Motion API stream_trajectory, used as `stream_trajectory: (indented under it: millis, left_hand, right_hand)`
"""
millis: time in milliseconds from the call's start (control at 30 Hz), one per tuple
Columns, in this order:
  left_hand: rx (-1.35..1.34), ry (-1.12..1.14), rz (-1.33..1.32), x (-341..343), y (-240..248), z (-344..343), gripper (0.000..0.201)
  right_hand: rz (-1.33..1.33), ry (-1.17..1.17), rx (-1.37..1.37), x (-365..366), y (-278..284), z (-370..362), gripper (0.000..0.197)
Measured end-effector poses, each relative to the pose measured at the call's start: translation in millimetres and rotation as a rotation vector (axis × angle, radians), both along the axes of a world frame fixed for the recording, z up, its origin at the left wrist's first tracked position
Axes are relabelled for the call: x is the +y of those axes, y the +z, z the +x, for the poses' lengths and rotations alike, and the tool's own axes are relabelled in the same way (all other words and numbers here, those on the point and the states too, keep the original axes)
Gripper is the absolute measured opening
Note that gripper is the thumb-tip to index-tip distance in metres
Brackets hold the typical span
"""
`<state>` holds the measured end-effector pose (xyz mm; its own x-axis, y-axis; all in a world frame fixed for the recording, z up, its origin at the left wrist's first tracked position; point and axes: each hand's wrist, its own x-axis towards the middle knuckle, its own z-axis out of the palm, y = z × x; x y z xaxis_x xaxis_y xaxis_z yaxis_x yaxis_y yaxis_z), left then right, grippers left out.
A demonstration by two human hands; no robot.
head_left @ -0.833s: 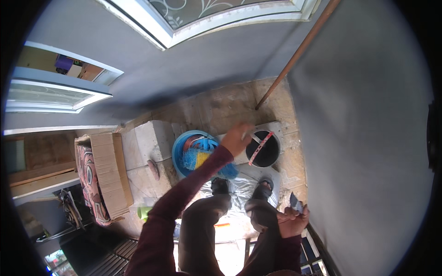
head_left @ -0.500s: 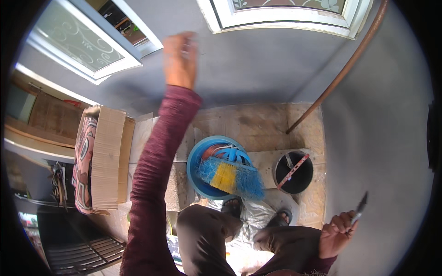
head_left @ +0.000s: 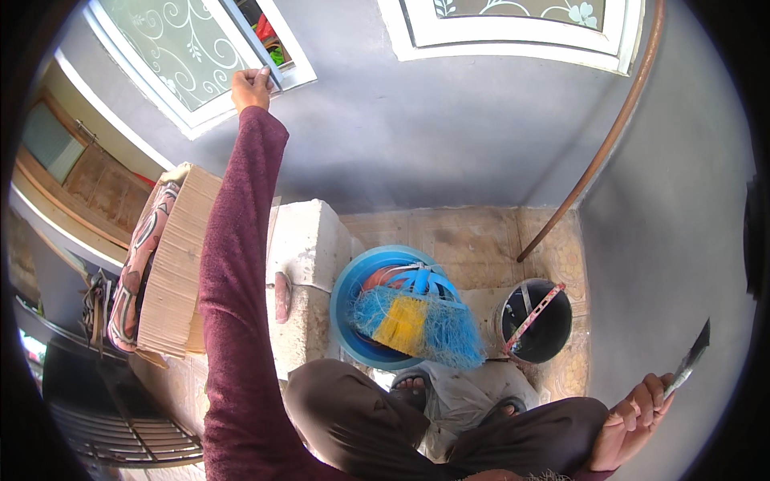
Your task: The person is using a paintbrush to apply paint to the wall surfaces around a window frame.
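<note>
With my left arm stretched out, my left hand (head_left: 252, 88) grips the edge of a sliding window sash (head_left: 188, 52), its fingers curled against the blue-grey frame. The sash has frosted glass with white scroll patterns, and a narrow gap stands beside it. At the lower right, my right hand (head_left: 638, 417) holds a paintbrush (head_left: 691, 357) with a dark tip and a pale grey-white handle, pointing up near the grey wall. A black bucket (head_left: 553, 337) with a pinkish stick across its rim stands between my feet and the wall.
A blue basin (head_left: 343, 321) holds a blue and yellow broom head (head_left: 417, 321). White blocks (head_left: 309, 240) stand left of it, near a cardboard box (head_left: 178, 272) with patterned cloth. A rusty pole (head_left: 597, 156) leans in the corner. Another window (head_left: 513, 48) is above.
My left hand has moved left onto the window sash from in front of the wall. My right hand still holds the paintbrush, now farther right in view. The whole view has shifted.
</note>
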<state>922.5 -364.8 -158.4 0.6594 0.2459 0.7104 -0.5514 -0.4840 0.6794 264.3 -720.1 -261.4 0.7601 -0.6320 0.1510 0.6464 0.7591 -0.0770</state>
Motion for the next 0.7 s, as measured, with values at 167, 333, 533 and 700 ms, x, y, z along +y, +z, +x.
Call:
stream_trajectory:
  millis: [167, 333, 533, 700]
  left_hand:
    - [0.079, 0.039, 0.051, -8.8, 11.9, 18.1, 0.020]
    - [0.125, 0.102, 0.039, -23.8, 9.1, 30.9, 0.020]
    - [0.177, 0.248, 0.127, -39.4, 15.7, 45.2, 0.020]
    - [0.128, 0.110, -0.002, -24.7, 16.3, 61.5, 0.018]
  right_hand:
    - [-0.013, 0.011, 0.009, 5.1, 1.2, 7.6, 0.033]
    - [-0.015, -0.011, 0.008, 5.3, -0.4, 3.9, 0.033]
    - [-0.030, -0.026, 0.005, 0.4, 0.2, 3.4, 0.033]
    - [-0.011, -0.026, 0.013, -0.4, -3.7, 2.8, 0.036]
